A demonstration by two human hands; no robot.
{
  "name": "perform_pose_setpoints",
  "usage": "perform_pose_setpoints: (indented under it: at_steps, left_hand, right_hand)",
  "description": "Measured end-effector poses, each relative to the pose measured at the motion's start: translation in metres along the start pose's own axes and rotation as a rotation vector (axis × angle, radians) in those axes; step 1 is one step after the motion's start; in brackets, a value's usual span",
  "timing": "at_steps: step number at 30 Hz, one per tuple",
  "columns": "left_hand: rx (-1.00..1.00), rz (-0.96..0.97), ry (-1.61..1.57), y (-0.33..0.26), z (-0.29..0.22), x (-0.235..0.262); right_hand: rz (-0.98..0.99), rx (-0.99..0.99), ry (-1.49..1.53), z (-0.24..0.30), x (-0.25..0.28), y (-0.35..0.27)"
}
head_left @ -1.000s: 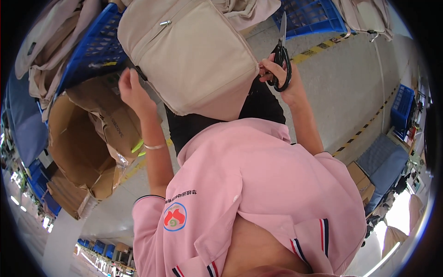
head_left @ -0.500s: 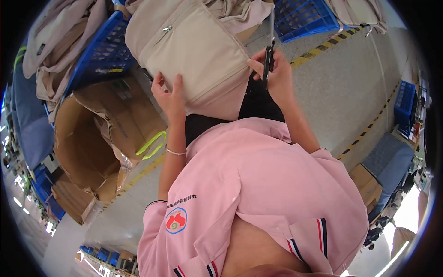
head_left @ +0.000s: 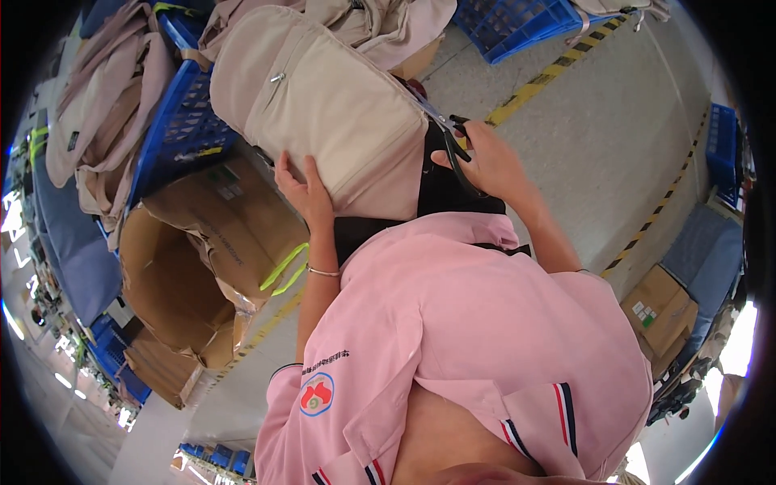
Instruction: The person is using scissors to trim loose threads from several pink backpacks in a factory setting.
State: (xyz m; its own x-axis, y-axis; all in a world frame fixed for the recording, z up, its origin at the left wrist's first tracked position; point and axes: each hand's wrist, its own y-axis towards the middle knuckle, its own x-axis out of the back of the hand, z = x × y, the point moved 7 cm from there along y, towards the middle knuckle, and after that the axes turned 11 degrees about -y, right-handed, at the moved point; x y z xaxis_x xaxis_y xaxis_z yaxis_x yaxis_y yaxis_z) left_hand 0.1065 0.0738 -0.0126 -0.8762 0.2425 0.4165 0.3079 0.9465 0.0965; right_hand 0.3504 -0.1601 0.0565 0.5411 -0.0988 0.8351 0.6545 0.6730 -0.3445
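A beige backpack [head_left: 339, 105] with a zipper across its front lies over my lap. My left hand [head_left: 305, 192] rests on its near left part, thumb and fingers apart on the fabric. In my right hand [head_left: 489, 168] is a pair of scissors [head_left: 455, 152] with black handles. Their handles are spread, and the blades slant up and left beside the bag's right edge. The blade tips are hard to make out against the bag's edge, and I cannot tell whether they touch anything.
More beige bags [head_left: 388, 28] are heaped beyond the backpack. A blue crate [head_left: 182, 113] holding bags stands at left, above an open cardboard box [head_left: 162, 275]. Another blue crate [head_left: 509, 28] is at the far right, near yellow-black floor tape [head_left: 558, 69].
The scissors have swung from upright to slanting left, and their handles have spread. My right hand has moved slightly down. My left hand stays on the backpack.
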Motion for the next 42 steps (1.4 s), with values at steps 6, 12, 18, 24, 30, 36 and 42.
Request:
perform_pose_setpoints:
  at_steps: [6,12,18,24,30,36,42]
  left_hand:
    - [-0.03,-0.013,0.038,-0.001,0.005,0.004]
    - [-0.043,-0.002,0.036,0.0,0.005,0.005]
    - [-0.003,-0.009,-0.004,-0.002,0.01,0.005]
    - [-0.005,-0.017,0.004,0.002,0.013,0.003]
    - [-0.059,-0.177,0.089,-0.008,0.009,0.023]
    - [0.496,-0.185,-0.32,-0.054,0.093,0.055]
    - [0.53,-0.408,-0.851,-0.045,0.087,0.057]
  right_hand:
    - [-0.089,0.116,-0.064,0.013,0.006,0.009]
    - [-0.104,0.132,-0.071,0.007,0.0,0.008]
    - [-0.112,0.134,-0.067,0.02,0.008,0.02]
    - [0.003,0.141,-0.01,0.026,0.004,0.037]
    - [-0.153,0.116,0.157,0.009,-0.004,0.039]
    - [-0.238,0.11,0.371,0.01,-0.007,0.046]
    - [-0.359,0.197,0.358,0.058,-0.01,0.043]
